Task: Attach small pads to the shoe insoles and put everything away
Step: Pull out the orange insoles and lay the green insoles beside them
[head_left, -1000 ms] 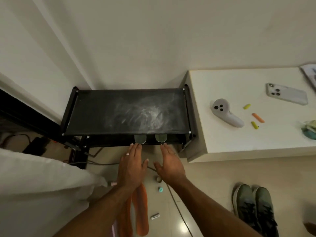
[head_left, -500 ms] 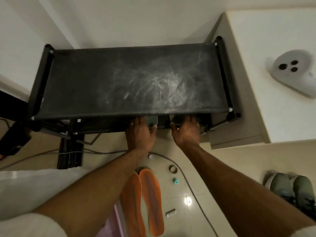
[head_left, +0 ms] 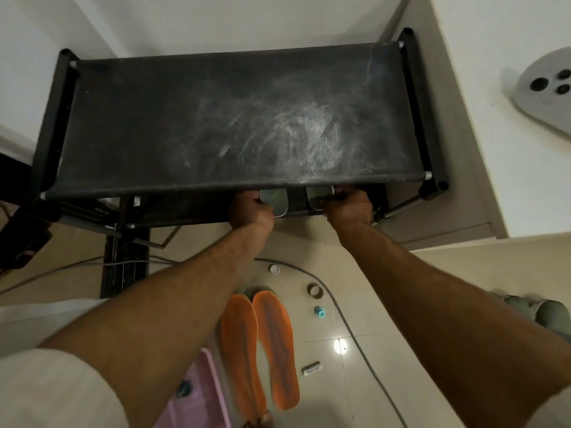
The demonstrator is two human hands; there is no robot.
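1. Black rack (head_left: 234,118), dusty fabric top shelf, stands against the wall; a white counter (head_left: 506,156) sits just to its right.
2. Both forearms reach forward to the lower tier, under the top shelf's front edge.
3. Left hand (head_left: 248,208): fingers curled around the left side of a grey-green insole (head_left: 276,201). Fingertips are hidden under the shelf edge, so the grip looks closed but its far side cannot be seen.
4. Right hand (head_left: 349,206): fingers curled onto the right side of a second grey-green insole (head_left: 319,197), knuckles up, tips likewise hidden in shadow.
5. The 2 grey-green insoles lie side by side on the lower tier, rounded ends poking out toward the camera, a narrow gap between them.
6. On the tiled floor, between the forearms: 2 orange insoles (head_left: 259,344) lying side by side, touching or nearly so along their inner edges.
7. Right of the orange pair: a brown tape roll (head_left: 314,290), a small teal cap (head_left: 320,312), a small white labelled piece (head_left: 312,369). A white cap (head_left: 274,269) lies nearer the rack.
8. A grey cable (head_left: 355,335) curves across the floor past these items.
9. Pink tray (head_left: 197,393) at the bottom edge, partly behind the left arm.
10. Grey controller (head_left: 547,94) on the counter, cut by the frame's right edge.
11. Green shoes (head_left: 543,313) at far right on the floor, partly hidden by the right arm.
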